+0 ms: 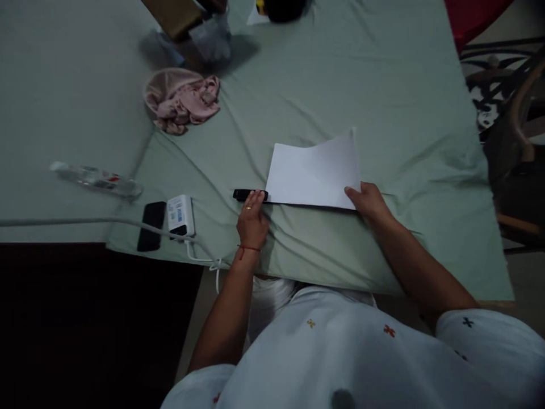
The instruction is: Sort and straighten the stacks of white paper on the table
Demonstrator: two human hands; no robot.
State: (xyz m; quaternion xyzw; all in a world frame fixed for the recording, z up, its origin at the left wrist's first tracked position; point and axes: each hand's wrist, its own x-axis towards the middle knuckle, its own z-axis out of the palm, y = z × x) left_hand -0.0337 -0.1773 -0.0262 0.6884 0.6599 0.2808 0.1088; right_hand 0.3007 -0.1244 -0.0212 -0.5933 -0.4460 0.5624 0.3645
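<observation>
My left hand [252, 222], with a ring and a red wrist string, has its fingers over a black stapler [240, 195] lying on the table. The stapler's right end meets the lower left corner of a white sheet of paper [313, 175]; whether the corner sits between its jaws I cannot make out. My right hand [371, 201] pinches the paper's lower right corner, thumb on top and fingers beneath. The far right corner of the sheet curls upward. A dark strip shows along the sheet's near edge.
A green cloth [409, 102] covers the table. To the left are a phone [152, 226], a white box-like device [180, 213] with a cable, and a plastic bottle [97, 179]. Pink fabric [187, 102] and a cardboard box [174, 17] stand farther back.
</observation>
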